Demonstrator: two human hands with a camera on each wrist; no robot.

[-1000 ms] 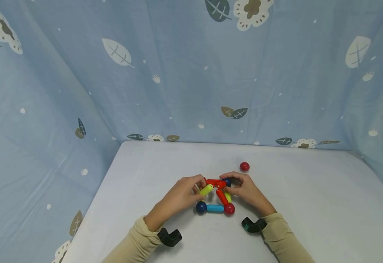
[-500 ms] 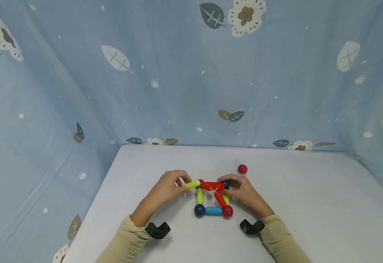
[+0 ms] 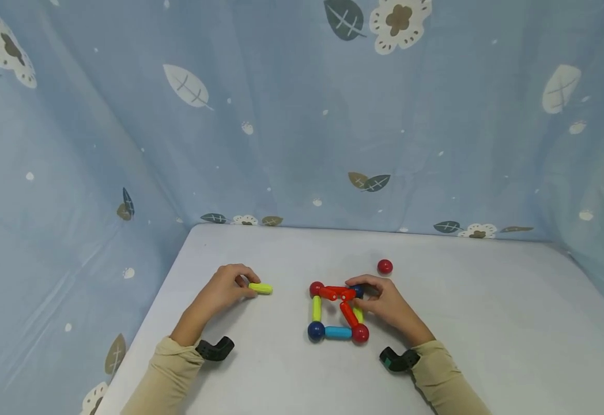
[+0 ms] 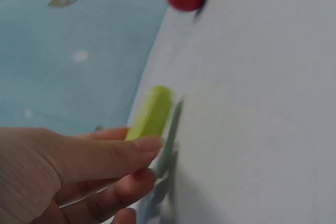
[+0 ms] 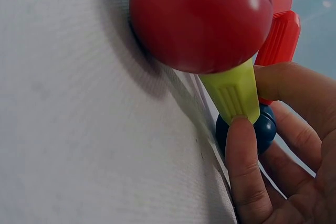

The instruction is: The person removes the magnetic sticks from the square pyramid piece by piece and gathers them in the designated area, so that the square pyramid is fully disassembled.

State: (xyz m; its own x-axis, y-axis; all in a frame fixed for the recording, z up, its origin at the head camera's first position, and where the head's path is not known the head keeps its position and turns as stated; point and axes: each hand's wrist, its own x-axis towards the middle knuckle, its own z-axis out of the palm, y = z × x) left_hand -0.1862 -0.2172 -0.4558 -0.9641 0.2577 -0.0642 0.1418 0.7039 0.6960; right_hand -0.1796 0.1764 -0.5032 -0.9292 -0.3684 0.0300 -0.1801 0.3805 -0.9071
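My left hand (image 3: 224,290) pinches a yellow-green magnetic rod (image 4: 150,111) between thumb and fingers, well to the left of a square frame of magnetic rods and balls. A light-blue rod (image 3: 339,332) forms the frame's near side, between a dark blue ball (image 3: 316,331) and a red ball (image 3: 361,334). At the far left corner is another red ball (image 3: 316,289). Red rods (image 3: 350,313) lean inward over the frame. My right hand (image 3: 389,301) grips its far right corner, thumb on a yellow-green rod (image 5: 233,93), fingers about a dark blue ball (image 5: 266,124).
A loose red ball (image 3: 385,266) lies behind the frame on the white table (image 3: 478,300). Blue patterned cloth (image 3: 281,115) hangs along the table's back and sides. Each wrist bears a black strap-on camera mount (image 3: 216,349).
My left hand has pulled the yellow-green rod away from the frame and carried it left. My right hand has kept its hold on the far right corner.
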